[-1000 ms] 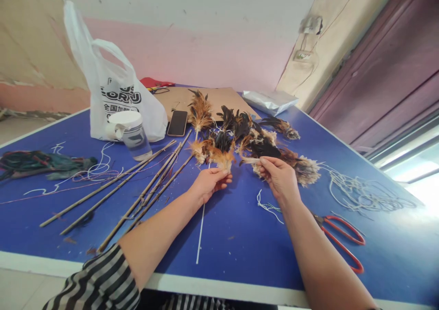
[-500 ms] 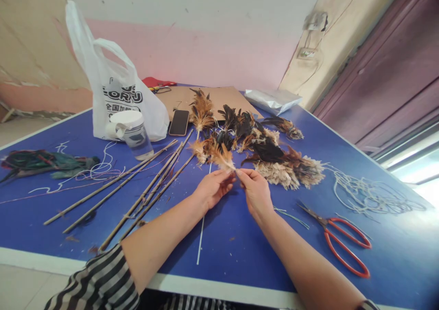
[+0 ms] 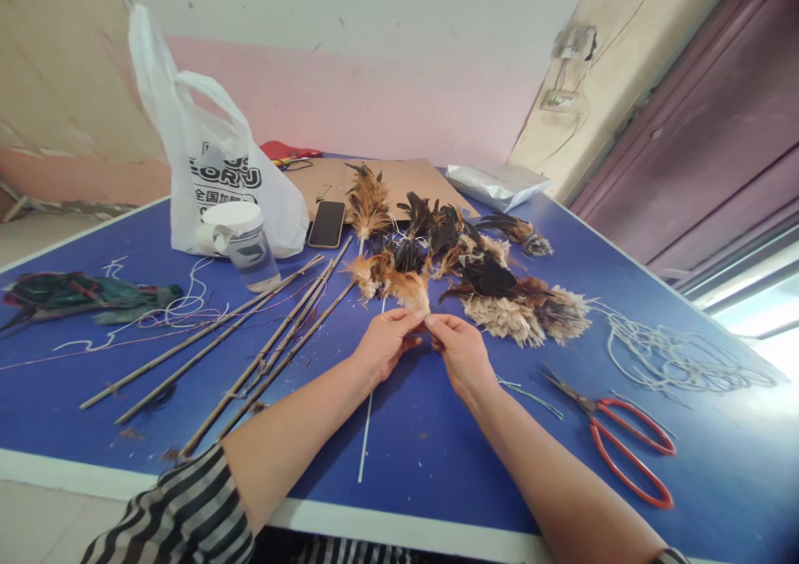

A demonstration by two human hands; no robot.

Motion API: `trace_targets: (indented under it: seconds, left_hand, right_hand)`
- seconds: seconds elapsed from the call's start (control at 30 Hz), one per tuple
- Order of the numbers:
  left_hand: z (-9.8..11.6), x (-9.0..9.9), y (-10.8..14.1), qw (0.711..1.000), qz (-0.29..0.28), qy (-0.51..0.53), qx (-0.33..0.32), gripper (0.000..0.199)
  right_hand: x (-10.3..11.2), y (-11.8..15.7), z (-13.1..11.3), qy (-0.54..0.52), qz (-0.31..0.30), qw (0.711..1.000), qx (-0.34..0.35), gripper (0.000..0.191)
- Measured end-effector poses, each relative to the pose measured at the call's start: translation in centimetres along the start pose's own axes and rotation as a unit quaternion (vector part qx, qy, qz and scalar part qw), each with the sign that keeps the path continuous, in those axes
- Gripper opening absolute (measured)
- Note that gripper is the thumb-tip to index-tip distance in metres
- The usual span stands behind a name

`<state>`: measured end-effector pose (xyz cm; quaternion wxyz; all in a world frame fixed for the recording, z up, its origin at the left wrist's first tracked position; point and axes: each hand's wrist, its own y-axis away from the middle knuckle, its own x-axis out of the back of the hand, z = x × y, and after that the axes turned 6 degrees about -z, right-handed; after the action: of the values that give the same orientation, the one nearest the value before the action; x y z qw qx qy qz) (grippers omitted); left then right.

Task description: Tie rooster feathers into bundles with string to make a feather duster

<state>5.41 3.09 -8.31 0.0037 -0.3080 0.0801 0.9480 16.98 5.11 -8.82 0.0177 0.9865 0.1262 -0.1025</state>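
Observation:
Over the middle of the blue table my left hand [image 3: 388,343] pinches the base of an orange-brown feather tuft [image 3: 409,289]. My right hand [image 3: 459,349] is closed at the same base, its fingertips meeting those of the left. The tuft points away from me; its lower end is hidden by my fingers. Just beyond lie black and brown feathers [image 3: 443,227]. Right of them is a pale and brown feather bundle [image 3: 524,310]. An upright-looking brown feather bunch [image 3: 367,202] lies farther back.
Thin sticks [image 3: 280,348] lie at left, beside a lidded cup [image 3: 250,248], a white plastic bag [image 3: 230,173] and dark green feathers [image 3: 93,298]. A phone [image 3: 327,224] rests near cardboard [image 3: 399,173]. Red-handled scissors [image 3: 599,406] and tangled string [image 3: 667,356] are at right.
The feather tuft has tipped lower and bends more to the left. My right hand has shifted slightly down and left, bringing its fingertips closer to my left hand.

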Motion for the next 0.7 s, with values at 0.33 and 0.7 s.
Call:
trace_targets:
  seconds: [0.33,0.7]
  left_hand:
    - [0.3,1.0,-0.7,0.983,0.051,-0.163,-0.061,0.016]
    - [0.4,0.6,-0.6,0.982,0.053,-0.181,-0.032,0.014]
  right_hand:
    - [3.2,-1.2,-2.3,0.396,-0.091,0.91,0.08,0.016]
    - [9.5,-3.0,-3.9,0.732,0.09,0.661,0.138,0.022]
